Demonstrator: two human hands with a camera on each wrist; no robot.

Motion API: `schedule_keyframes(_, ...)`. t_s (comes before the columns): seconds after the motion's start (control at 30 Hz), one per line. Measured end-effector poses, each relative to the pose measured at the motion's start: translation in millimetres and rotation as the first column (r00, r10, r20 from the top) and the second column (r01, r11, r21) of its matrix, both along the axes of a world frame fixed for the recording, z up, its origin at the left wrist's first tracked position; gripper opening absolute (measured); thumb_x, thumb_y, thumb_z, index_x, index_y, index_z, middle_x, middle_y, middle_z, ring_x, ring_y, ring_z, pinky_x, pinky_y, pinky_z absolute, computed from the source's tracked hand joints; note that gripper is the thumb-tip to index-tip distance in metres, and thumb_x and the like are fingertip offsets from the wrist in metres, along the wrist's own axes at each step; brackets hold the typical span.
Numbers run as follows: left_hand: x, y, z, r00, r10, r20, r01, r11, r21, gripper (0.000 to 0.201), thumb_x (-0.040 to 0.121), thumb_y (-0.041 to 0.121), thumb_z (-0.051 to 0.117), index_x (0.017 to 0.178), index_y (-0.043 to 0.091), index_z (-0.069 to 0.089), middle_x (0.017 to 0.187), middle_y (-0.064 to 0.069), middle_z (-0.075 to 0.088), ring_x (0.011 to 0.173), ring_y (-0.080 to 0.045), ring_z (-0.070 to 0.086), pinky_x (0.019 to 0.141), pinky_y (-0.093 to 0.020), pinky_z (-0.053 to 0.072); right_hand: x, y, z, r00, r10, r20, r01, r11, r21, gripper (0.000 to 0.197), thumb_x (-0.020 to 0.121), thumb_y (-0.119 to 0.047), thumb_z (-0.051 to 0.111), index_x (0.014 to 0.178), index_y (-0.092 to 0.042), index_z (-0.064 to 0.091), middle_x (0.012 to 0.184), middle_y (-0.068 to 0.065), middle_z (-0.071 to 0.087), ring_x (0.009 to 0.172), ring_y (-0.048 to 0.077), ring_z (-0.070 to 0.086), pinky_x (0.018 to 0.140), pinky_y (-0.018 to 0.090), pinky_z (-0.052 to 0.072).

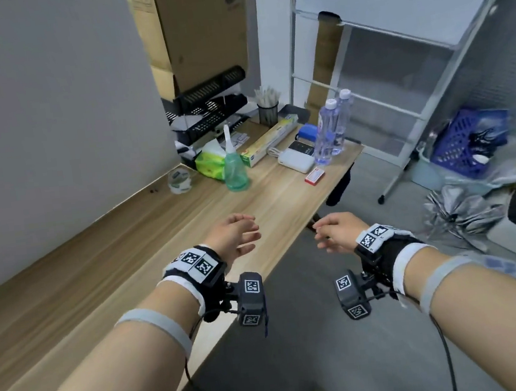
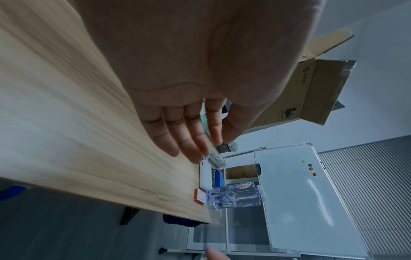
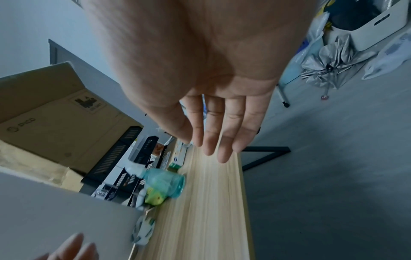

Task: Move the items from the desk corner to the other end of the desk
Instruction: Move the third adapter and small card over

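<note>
Both hands (image 1: 286, 233) (fingers relaxed) hover before desk (image 1: 128, 258) clutter.

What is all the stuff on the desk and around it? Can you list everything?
desk: one, light wood, along the grey wall
tape roll: one, clear, by the wall
tissue pack: one, green, at the far corner
squeeze bottle: one, teal, upright in front of the tissue pack
long box: one, yellow-white, lying flat
pen cup: one, black mesh, behind the long box
file tray: one, black, at the far end
power bank: one, white, beside the water bottles
water bottles: two, clear, near the desk's front edge
small box: one, red and white
cardboard box: one, brown, behind the file tray
basket: one, blue, on the floor
left hand: open, empty, above the desk
right hand: open, empty, off the desk's edge
</note>
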State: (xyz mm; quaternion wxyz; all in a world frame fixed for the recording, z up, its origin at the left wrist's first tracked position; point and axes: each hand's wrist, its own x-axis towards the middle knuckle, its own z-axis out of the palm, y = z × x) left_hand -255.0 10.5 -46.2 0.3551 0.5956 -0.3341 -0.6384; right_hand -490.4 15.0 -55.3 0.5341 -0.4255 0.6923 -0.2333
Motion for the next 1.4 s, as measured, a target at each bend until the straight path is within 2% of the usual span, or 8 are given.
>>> schedule_keyframes(0.4, -122, -167, -46, 0.999, -0.040, 0.018, 0.037, 0.992, 0.118, 0.015, 0.088, 0.007, 0.067, 0.092, 0.018, 0.058, 0.086, 0.001, 0.065, 0.077, -0.015, 0.062, 0.074, -0.032, 0.051, -105, -157, -26, 0.969, 0.217, -0.115, -0.217, 0.976, 0.011, 0.011, 0.092, -0.005, 0.057, 0.090, -0.014, 0.064, 0.086, 0.007, 0.065, 0.066, 0.018, 0.062, 0.056, 0.026, 0.047)
schedule_keyframes(0.57, -191, -255, -98, 0.991, -0.023, 0.132, -0.011, 0.968, 0.250, 0.043, 0.081, 0.014, 0.077, 0.113, 0.018, 0.049, 0.105, -0.009, 0.062, 0.088, -0.020, 0.062, 0.070, -0.038, 0.056, -156, -228, -42, 0.958, 0.230, -0.173, -0.230, 0.973, 0.024, 0.015, 0.093, -0.004, 0.057, 0.106, -0.002, 0.064, 0.093, 0.012, 0.065, 0.070, 0.021, 0.062, 0.058, 0.022, 0.048)
schedule_keyframes(0.73, -233, -302, -133, 0.869, -0.203, 0.451, 0.078, 0.957, 0.281, 0.061, 0.077, 0.026, 0.082, 0.125, 0.010, 0.048, 0.115, -0.006, 0.063, 0.096, -0.025, 0.062, 0.082, -0.032, 0.052, -190, -276, -43, 0.953, 0.277, -0.121, -0.274, 0.961, 0.038, 0.011, 0.094, -0.005, 0.056, 0.100, -0.011, 0.062, 0.089, 0.008, 0.066, 0.067, 0.017, 0.063, 0.060, 0.025, 0.047)
schedule_keyframes(0.9, -241, -313, -154, 0.713, -0.289, 0.638, 0.047, 0.929, 0.368, 0.068, 0.067, 0.038, 0.077, 0.126, 0.021, 0.047, 0.122, -0.009, 0.050, 0.102, -0.029, 0.059, 0.088, -0.033, 0.049, -181, -312, -46, 0.918, 0.396, -0.006, -0.395, 0.916, 0.076, 0.018, 0.093, -0.006, 0.055, 0.101, -0.020, 0.064, 0.100, 0.018, 0.070, 0.083, 0.019, 0.068, 0.070, 0.026, 0.053)
schedule_keyframes(1.1, -223, -318, -159, 0.588, -0.361, 0.724, 0.052, 0.910, 0.411, 0.066, 0.062, 0.050, 0.083, 0.113, 0.012, 0.062, 0.117, -0.011, 0.053, 0.099, -0.031, 0.063, 0.085, -0.037, 0.055, -137, -348, -66, 0.795, 0.604, 0.050, -0.606, 0.793, 0.055, 0.020, 0.091, -0.009, 0.062, 0.108, -0.018, 0.067, 0.106, 0.008, 0.068, 0.097, 0.019, 0.066, 0.095, 0.039, 0.052)
schedule_keyframes(1.23, -181, -295, -158, 0.635, -0.307, 0.709, -0.040, 0.903, 0.427, 0.044, 0.070, 0.036, 0.081, 0.101, 0.014, 0.057, 0.103, -0.008, 0.067, 0.089, -0.026, 0.062, 0.071, -0.031, 0.046, -94, -366, -89, 0.615, 0.788, 0.017, -0.788, 0.614, 0.030, 0.037, 0.091, -0.017, 0.063, 0.128, -0.017, 0.058, 0.134, 0.006, 0.057, 0.127, 0.018, 0.052, 0.111, 0.029, 0.036)
schedule_keyframes(1.3, -159, -272, -160, 0.669, -0.243, 0.702, -0.114, 0.900, 0.420, 0.042, 0.072, 0.036, 0.081, 0.095, 0.018, 0.051, 0.102, -0.005, 0.065, 0.087, -0.025, 0.057, 0.070, -0.029, 0.041, -70, -376, -103, 0.560, 0.815, -0.148, -0.823, 0.568, 0.012, 0.050, 0.089, -0.022, 0.061, 0.137, -0.019, 0.048, 0.147, 0.007, 0.042, 0.135, 0.021, 0.041, 0.108, 0.026, 0.032)
schedule_keyframes(1.4, -140, -239, -158, 0.705, -0.121, 0.699, -0.224, 0.897, 0.381, 0.046, 0.072, 0.038, 0.082, 0.100, 0.019, 0.050, 0.099, -0.002, 0.062, 0.090, -0.024, 0.058, 0.073, -0.028, 0.041, -44, -387, -123, 0.437, 0.747, -0.501, -0.842, 0.535, 0.063, 0.069, 0.086, -0.027, 0.057, 0.149, -0.023, 0.027, 0.162, 0.012, 0.012, 0.150, 0.030, 0.012, 0.120, 0.042, 0.021)
